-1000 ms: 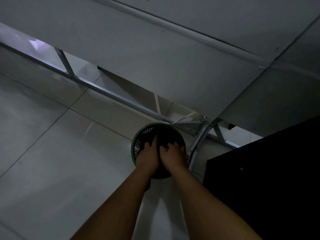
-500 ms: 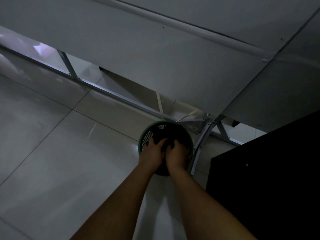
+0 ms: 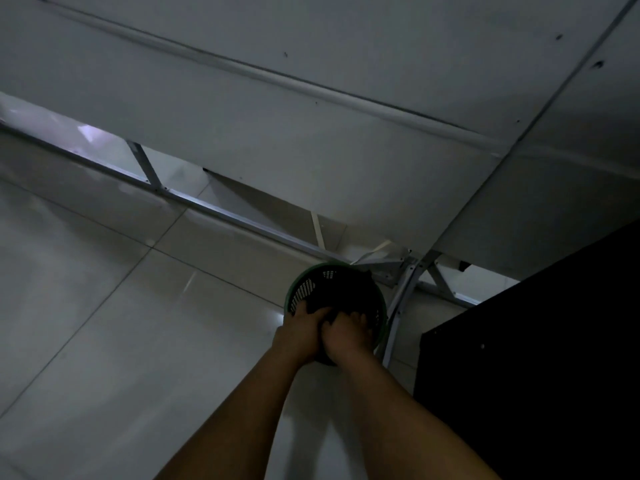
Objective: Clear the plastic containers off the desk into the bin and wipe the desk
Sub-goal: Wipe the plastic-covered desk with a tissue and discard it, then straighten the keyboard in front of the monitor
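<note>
Reaching into a round green lattice-walled bin [image 3: 304, 289] on glossy floor tiles [image 3: 104, 341], the left hand [image 3: 301, 332] and right hand [image 3: 346, 336] are pressing together; finger grip cannot be told.

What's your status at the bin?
Both hands, left and right, together over the green bin mouth. Contents too dark to tell. Black cabinet close right.
</note>
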